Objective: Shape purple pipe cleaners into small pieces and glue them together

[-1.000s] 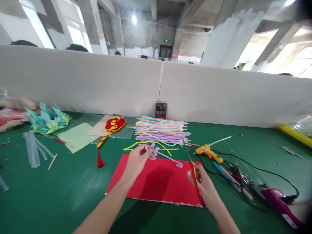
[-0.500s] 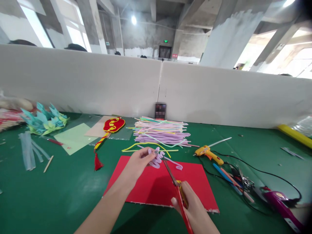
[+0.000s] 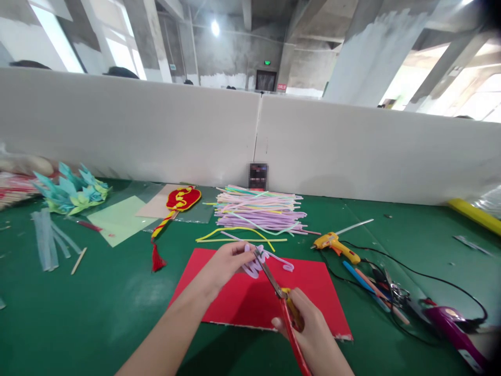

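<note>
Here, bent lilac pipe cleaner (image 3: 260,261) pinched in left hand (image 3: 227,263) above red sheet (image 3: 250,297). Right hand (image 3: 309,326) closed round scissors (image 3: 279,295), blade tips at cleaner. Green table (image 3: 97,308); pipe-cleaner pile (image 3: 260,209) behind; white partition (image 3: 156,130); concrete hall beyond.

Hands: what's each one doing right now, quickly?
Left hand: closed, pinching the lilac pipe cleaner.
Right hand: closed on the scissors, blades at the lilac pipe cleaner.
</note>
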The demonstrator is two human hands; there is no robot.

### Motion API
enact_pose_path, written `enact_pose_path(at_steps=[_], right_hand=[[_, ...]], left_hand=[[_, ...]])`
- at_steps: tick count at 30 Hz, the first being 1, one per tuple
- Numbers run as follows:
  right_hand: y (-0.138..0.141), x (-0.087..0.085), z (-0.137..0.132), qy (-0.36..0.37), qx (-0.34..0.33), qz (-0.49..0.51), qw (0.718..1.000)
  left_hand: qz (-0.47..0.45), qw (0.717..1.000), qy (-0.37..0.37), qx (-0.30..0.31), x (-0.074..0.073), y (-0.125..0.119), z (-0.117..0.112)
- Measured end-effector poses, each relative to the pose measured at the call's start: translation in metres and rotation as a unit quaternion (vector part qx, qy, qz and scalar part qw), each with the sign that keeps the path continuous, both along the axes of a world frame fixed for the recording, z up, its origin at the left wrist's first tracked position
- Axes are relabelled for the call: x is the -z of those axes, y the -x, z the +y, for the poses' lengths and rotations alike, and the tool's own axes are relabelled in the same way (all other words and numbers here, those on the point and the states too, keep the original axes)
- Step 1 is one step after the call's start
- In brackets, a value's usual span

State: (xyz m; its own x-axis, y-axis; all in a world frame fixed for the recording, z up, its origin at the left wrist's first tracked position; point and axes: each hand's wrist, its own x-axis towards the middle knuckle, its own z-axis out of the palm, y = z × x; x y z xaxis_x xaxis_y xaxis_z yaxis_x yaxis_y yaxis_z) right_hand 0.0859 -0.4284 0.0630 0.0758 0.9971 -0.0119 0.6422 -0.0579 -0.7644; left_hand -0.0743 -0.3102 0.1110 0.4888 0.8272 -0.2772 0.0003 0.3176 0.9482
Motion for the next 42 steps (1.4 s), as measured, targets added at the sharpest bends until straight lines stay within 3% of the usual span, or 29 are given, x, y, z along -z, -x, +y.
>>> enact_pose_path(at_steps=[8,16,22,26,29,33,37,42], right_hand=[[0.0,0.009,0.001,0.039,0.006,0.025,0.999],[0.004,-0.003,0.001,0.066,0.012,0.062,0.996],[0.005,-0.002,0.003,0.052,0.005,0.081,0.995],[-0.002,0.001,0.004,0.045,0.028,0.104,0.993],[-0.014,0.006,0.005,0.044,0.088,0.049,0.994],[-0.038,0.015,0.001,0.044,0.132,-0.09,0.986],[-0.061,0.035,-0.009,0.01,0.165,-0.179,0.97],[-0.07,0.068,-0.011,-0.123,0.221,-0.281,0.926]], left_hand=[[0.015,1.0,0.0,-0.004,0.006,-0.001,0.003],[-0.015,0.999,0.027,-0.021,0.018,-0.002,0.007],[-0.029,0.998,0.044,-0.02,0.021,-0.002,0.006],[0.001,1.0,0.007,-0.009,0.025,0.003,0.01],[0.06,0.994,-0.086,-0.024,0.039,0.008,0.017],[0.167,0.953,-0.238,-0.085,0.07,0.017,0.03],[0.19,0.943,-0.251,-0.105,0.092,0.025,0.038],[0.258,0.91,-0.3,-0.122,0.1,0.025,0.036]])
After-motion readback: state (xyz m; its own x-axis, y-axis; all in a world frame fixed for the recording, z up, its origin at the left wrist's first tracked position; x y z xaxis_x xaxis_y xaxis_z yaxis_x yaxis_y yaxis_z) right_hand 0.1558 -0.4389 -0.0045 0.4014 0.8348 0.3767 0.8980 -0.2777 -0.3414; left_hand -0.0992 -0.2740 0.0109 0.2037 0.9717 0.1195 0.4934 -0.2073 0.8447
